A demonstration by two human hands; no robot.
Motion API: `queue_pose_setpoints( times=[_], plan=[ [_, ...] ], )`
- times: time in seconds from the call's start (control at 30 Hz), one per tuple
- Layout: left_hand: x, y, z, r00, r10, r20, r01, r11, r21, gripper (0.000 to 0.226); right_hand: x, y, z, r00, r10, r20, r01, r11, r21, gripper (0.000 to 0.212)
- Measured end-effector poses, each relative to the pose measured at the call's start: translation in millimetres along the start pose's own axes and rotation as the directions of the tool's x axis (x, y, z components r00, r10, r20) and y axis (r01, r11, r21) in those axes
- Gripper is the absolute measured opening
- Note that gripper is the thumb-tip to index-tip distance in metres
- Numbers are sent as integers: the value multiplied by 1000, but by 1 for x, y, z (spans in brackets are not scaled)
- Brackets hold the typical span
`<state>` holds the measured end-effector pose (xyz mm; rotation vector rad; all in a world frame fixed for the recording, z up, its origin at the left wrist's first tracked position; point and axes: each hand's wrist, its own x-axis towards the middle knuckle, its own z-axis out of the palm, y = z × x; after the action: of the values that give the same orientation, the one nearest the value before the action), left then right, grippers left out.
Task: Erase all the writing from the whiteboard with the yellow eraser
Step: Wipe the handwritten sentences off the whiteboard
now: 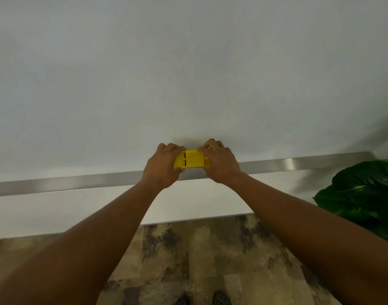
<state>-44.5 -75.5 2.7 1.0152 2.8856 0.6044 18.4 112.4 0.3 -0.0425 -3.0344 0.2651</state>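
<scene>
I can't see the underside of the yellow plastic eraser (192, 159) — both hands cover its ends, so whether it touches the white whiteboard (188, 73) is hard to tell. My left hand (163, 165) has its grip closed round the left end, my right hand (220, 160) round the right end, low on the board just above the brushed metal tray (78, 182). No writing shows on the blurred surface. Dark green leaves (362, 194) crowd the right edge; mottled brown flooring (199, 260) lies below — two dark shoes (220, 299) cut off.
</scene>
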Motion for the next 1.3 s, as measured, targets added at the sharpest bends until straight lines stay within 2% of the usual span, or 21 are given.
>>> queue_pose_setpoints(
  times=[0.67, 1.07, 1.3],
  plan=[
    [3, -5, 80, 987, -158, 14, 158, 987, -1, 58, 4, 35, 65, 996, 24, 83, -23, 1000, -12, 60],
    [5, -9, 99, 988, -152, 38, 151, 988, 31, 52, 1, 38, 86, 994, 61, 88, -58, 998, -37, 57],
    [6, -17, 109, 987, -140, 74, 132, 986, 106, 54, 0, 40, 97, 994, 81, 77, -80, 997, -15, 46]
  ],
)
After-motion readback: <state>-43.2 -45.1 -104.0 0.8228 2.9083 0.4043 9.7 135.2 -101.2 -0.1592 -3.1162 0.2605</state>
